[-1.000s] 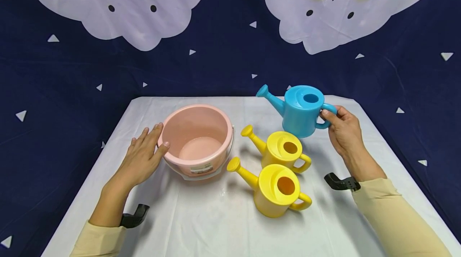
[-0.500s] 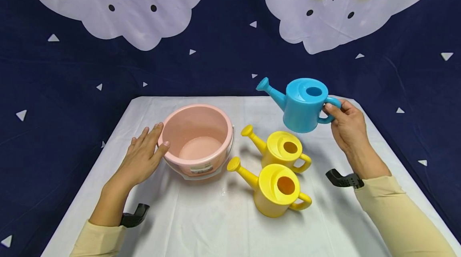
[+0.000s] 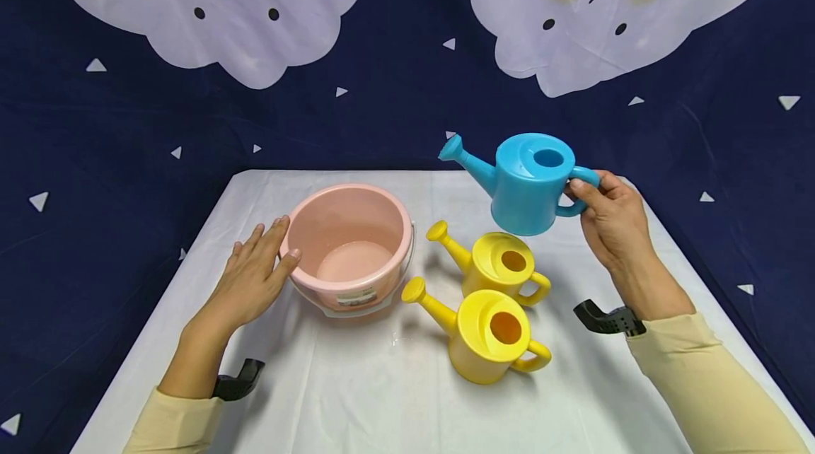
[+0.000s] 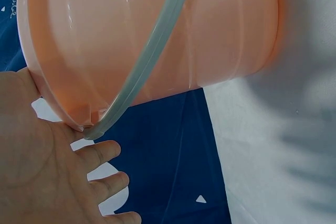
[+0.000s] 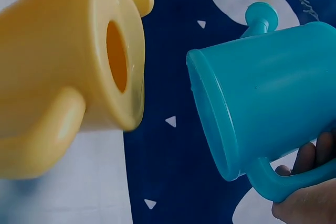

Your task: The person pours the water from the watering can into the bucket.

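Note:
A blue watering can is held up by its handle in my right hand, above the back right of the table. In the right wrist view the can's underside faces left and my curled fingers are at the handle. Just below and nearer stand two yellow watering cans, a far one and a near one, spouts pointing left. My left hand, fingers stretched, rests at the left rim of a pink bucket. In the left wrist view its thumb and forefinger meet the rim beside the grey bail handle.
A white cloth covers the table. Behind it hangs a dark blue backdrop with clouds and small triangles. Small water drops lie on the cloth in front of the bucket. The two yellow cans stand close together, right of the bucket.
My right hand has raised the blue watering can, drifting slightly right and then back left. My left hand, the bucket and the yellow cans have stayed in place.

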{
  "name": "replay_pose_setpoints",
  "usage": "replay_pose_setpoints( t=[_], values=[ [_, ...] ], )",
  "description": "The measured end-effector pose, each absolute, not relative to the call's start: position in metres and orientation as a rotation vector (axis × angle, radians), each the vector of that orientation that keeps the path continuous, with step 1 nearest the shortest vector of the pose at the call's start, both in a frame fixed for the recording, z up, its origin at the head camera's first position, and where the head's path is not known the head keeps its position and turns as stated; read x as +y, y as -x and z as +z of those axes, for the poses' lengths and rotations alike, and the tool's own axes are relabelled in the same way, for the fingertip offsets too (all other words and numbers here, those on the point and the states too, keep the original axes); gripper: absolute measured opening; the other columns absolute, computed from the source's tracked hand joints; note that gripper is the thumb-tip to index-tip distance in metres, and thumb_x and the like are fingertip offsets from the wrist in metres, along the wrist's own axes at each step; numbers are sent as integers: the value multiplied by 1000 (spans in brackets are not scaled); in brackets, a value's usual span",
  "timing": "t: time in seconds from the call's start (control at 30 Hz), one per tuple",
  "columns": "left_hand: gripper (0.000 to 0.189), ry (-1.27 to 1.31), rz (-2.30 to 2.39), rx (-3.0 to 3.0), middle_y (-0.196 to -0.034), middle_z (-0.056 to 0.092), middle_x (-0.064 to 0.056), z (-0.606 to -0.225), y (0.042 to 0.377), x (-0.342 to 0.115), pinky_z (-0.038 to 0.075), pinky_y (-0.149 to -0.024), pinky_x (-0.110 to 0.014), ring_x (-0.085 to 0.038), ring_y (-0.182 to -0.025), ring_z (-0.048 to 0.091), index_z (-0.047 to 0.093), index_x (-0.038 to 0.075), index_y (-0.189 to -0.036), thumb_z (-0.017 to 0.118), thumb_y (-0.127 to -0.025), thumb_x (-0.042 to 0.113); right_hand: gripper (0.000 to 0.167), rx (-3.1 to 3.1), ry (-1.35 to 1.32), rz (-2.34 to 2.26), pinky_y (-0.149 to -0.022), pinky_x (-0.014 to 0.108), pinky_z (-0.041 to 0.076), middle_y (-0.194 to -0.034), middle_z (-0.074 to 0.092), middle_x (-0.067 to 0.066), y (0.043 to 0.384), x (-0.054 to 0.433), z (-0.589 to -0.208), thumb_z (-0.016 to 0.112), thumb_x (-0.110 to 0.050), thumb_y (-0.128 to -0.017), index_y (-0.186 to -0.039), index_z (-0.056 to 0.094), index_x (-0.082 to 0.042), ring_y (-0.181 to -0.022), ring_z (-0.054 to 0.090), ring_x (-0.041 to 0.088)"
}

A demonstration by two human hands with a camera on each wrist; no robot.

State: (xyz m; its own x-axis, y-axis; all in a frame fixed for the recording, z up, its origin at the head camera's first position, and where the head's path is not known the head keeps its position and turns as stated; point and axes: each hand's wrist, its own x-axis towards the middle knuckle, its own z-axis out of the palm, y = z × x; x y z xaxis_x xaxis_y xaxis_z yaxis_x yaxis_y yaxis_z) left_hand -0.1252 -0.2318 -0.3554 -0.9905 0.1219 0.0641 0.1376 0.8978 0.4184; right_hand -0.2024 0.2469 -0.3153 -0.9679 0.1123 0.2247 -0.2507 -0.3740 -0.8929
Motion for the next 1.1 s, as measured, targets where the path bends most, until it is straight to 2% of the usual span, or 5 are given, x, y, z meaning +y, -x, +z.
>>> replay_pose_setpoints(
  t=[0.3, 0.7, 0.9, 1.1],
  values=[
    [67, 207, -672, -3018, -160, 14, -11, -356, 125, -231, 0, -112, -66, -39, -147, 4, 7, 19, -153, 26, -99, 53, 11, -1634, -191, 2441, -100, 27, 37, -88, 66, 1, 199, 241, -311, 69, -2, -81, -92, 67, -1, -92, 60, 14],
    [66, 210, -668, -3021, -160, 14, -11, -355, 125, -231, 0, -112, -66, -40, -147, 4, 6, 19, -153, 25, -100, 53, 10, -1706, -300, 2435, -92, 21, 46, -88, 67, 1, 194, 232, -308, 66, 0, -84, -94, 68, -2, -88, 63, 12],
    [66, 207, -674, -3015, -160, 15, -11, -356, 124, -231, 0, -112, -66, -39, -147, 4, 6, 20, -153, 26, -100, 53, 12, -1807, -301, 2407, -94, 24, 41, -90, 66, -1, 189, 224, -302, 67, -4, -85, -96, 67, -3, -92, 58, 13],
    [66, 207, -674, -3010, -159, 15, -12, -357, 124, -231, 0, -112, -66, -39, -147, 4, 6, 20, -153, 26, -100, 52, 11, -1878, -308, 2399, -100, 32, 30, -91, 65, -2, 186, 216, -297, 67, -6, -85, -96, 66, -5, -97, 54, 14]
  ],
)
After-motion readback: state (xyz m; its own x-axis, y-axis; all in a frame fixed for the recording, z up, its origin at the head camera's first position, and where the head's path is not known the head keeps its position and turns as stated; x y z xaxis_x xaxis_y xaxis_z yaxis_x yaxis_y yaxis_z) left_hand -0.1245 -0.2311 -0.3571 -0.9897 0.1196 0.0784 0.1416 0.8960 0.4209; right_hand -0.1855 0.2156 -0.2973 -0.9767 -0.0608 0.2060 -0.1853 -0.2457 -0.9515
